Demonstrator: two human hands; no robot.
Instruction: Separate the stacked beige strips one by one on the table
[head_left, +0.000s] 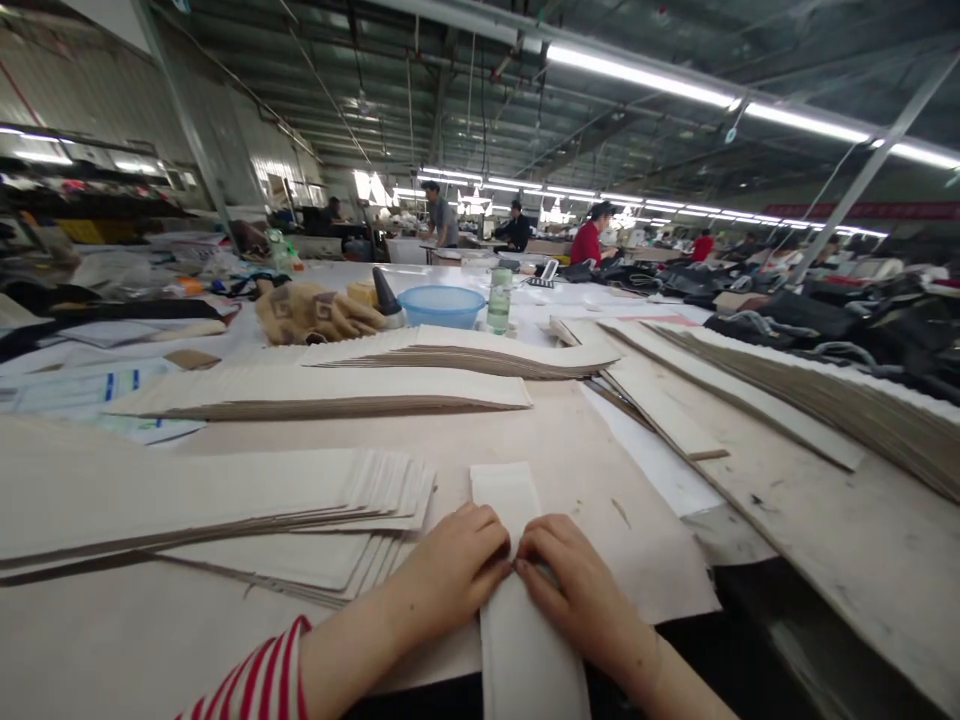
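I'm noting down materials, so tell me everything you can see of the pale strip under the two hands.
The strip is long, narrow and off-white, with a squared far end; it looks like card or stiff fabric. It points away from the person, its far part on a pale sheet, its near end out of picture. The left hand and right hand meet over it, their exact grip unclear.

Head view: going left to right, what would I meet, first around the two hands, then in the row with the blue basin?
Around the hands: fanned pale strips, left hand, right hand.
Basin row: brown patterned cloth, dark cone, blue basin, green-tinted bottle.
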